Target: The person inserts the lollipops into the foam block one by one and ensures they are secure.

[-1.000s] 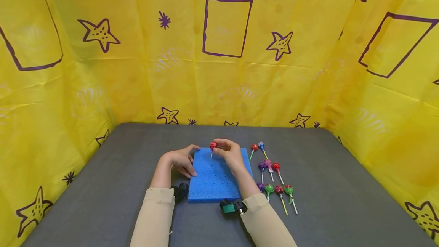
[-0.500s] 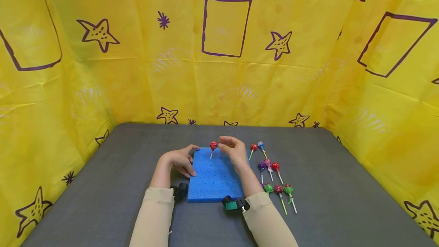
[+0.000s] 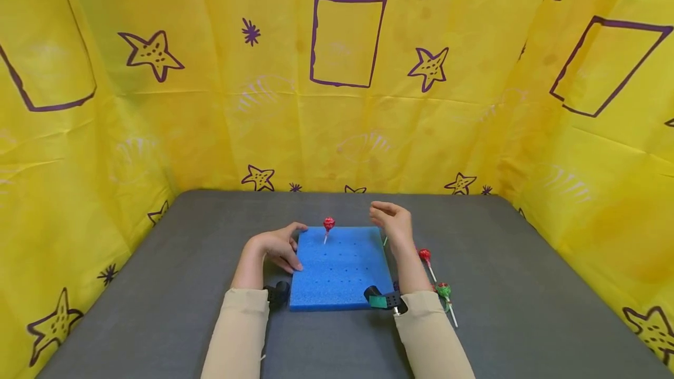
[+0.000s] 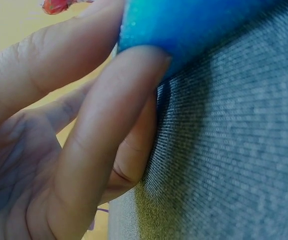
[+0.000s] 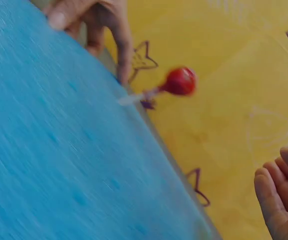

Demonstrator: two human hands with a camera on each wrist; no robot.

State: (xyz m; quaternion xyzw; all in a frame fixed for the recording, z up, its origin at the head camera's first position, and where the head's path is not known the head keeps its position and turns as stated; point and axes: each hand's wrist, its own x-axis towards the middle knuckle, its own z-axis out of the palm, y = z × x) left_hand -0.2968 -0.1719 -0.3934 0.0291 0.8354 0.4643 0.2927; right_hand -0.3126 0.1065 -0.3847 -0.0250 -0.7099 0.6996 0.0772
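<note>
On the left, the left hand rests on the side of the blue foam block. Its fingers are spread, with one tip near the far corner and others on the left edge, so it seems to keep the block from sliding. The block lies flat on the gray table.

Next comes the red lollipop. It stands near the far left corner, leaning a little, with its white stick in the foam. It is the only one that can be seen standing there, so just one looks done. Small holes dot the rest of the block, and no sticks show in them — it looks like most of the job is left.

Farther right, the right hand is up in the air by the block's far right corner. Its fingers are close together, a bit bent, and they hold nothing. A green stick peeks out below it.

Past the right arm, a second red lollipop and a green lollipop lie on the table — these look like they are waiting. The arm may hide more, so nobody can count them all.
</note>
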